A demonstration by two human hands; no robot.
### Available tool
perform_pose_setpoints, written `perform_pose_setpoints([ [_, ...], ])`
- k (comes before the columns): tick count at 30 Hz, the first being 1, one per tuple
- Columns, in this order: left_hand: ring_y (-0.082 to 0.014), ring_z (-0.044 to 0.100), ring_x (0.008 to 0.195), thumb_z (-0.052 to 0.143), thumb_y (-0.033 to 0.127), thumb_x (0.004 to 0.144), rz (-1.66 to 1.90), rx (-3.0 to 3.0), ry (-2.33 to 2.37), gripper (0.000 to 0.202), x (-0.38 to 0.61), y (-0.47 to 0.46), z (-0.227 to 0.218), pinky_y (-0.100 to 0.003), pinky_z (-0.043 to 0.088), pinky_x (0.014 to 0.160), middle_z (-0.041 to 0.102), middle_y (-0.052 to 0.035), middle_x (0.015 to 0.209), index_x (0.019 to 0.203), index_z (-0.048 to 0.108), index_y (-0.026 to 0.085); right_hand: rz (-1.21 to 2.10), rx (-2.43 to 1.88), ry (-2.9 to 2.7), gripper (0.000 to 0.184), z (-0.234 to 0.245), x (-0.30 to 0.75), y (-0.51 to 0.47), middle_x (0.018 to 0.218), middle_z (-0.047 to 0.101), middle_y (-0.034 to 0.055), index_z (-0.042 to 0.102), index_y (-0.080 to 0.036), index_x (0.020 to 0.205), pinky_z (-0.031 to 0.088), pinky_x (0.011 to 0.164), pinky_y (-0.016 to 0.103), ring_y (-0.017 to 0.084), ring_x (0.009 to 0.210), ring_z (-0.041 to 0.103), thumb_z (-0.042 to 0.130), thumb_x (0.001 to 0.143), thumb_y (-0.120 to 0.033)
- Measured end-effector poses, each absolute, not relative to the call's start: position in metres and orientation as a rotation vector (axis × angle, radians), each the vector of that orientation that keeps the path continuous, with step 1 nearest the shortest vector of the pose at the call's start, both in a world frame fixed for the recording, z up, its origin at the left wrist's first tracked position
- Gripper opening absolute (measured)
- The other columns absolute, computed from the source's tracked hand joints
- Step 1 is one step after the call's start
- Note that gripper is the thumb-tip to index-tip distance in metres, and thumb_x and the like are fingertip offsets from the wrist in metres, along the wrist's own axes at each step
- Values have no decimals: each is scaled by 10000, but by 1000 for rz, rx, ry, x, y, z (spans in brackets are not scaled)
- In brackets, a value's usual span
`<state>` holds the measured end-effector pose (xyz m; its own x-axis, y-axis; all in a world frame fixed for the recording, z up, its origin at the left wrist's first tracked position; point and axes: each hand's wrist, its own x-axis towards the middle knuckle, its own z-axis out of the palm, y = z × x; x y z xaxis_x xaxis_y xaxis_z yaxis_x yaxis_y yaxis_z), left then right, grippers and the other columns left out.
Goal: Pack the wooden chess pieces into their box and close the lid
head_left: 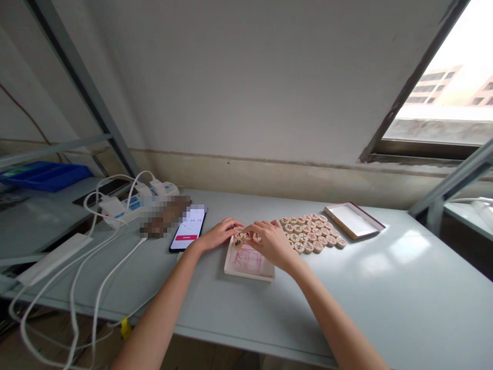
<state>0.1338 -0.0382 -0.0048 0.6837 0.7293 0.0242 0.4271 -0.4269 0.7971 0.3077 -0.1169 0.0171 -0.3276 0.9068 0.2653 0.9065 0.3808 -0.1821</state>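
Seemingly pinched the game pieces (247, 236) by their rims with left hand (217, 235) and right hand (271, 242) at the far end of the box (246, 273), judged light, hard, smooth discs, likely to slip unless held edgewise.

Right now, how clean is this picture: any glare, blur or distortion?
Head view: the window is blown out white and leaves pale glare patches on the table; the shelf posts lean toward the edges, wide-lens distortion; a pixelated block hides something beside the phone; the round game pieces look sharp, their markings too small to read.
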Motion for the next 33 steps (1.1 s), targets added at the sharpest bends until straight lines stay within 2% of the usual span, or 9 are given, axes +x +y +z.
perform_pose_setpoints([
  [3, -152, 485, 903, 540, 364, 717, 410, 2105, 878, 366, 134, -40, -7, -246, 393, 794, 479, -40, 1015, 1044, 539, 201, -12, -1823, -2195, 154, 29, 338, -119, 909, 613, 24, 582, -248, 913, 251, 712, 299, 180, 861, 518, 520, 776, -282],
  [6, -138, 489, 824, 634, 349, 633, 396, 2150, 865, 457, 133, -39, -12, -236, 410, 740, 442, -40, 1005, 1048, 526, 192, 22, -2040, -2156, 163, 34, 365, -123, 910, 618, 49, 610, -227, 877, 280, 718, 309, 206, 861, 524, 547, 729, -245],
  [10, -134, 480, 812, 624, 337, 645, 386, 2160, 836, 438, 133, -36, -15, -233, 408, 727, 437, -35, 1006, 1047, 524, 195, 204, -2094, -2207, 198, 34, 378, -126, 879, 631, 45, 615, -214, 892, 329, 682, 277, 182, 801, 545, 516, 720, -226],
  [17, -148, 481, 820, 619, 341, 648, 385, 2143, 835, 430, 134, -36, -13, -238, 405, 709, 454, -38, 983, 1038, 528, 184, 113, -2201, -2123, 196, 32, 372, -123, 914, 620, 75, 627, -175, 846, 344, 701, 284, 191, 810, 547, 489, 738, -264],
  [21, -151, 481, 840, 609, 334, 662, 393, 2164, 833, 409, 133, -36, -14, -237, 399, 719, 469, -33, 994, 1037, 526, 194, 7, -2178, -2157, 178, 30, 373, -122, 837, 629, 68, 643, -188, 765, 341, 666, 287, 192, 766, 542, 496, 711, -272],
  [29, -150, 486, 843, 610, 340, 666, 404, 2181, 828, 405, 132, -35, -15, -232, 394, 721, 484, -29, 987, 1036, 531, 195, -103, -2110, -2133, 180, 28, 375, -119, 776, 627, 57, 657, -197, 722, 335, 617, 267, 175, 699, 551, 512, 696, -300],
  [33, -148, 490, 841, 610, 353, 665, 404, 2171, 830, 401, 133, -35, -15, -228, 399, 714, 487, -28, 982, 1028, 537, 198, 29, -1785, -2129, 186, 35, 362, -119, 807, 619, 12, 648, -245, 809, 348, 631, 242, 138, 698, 547, 495, 746, -330],
])
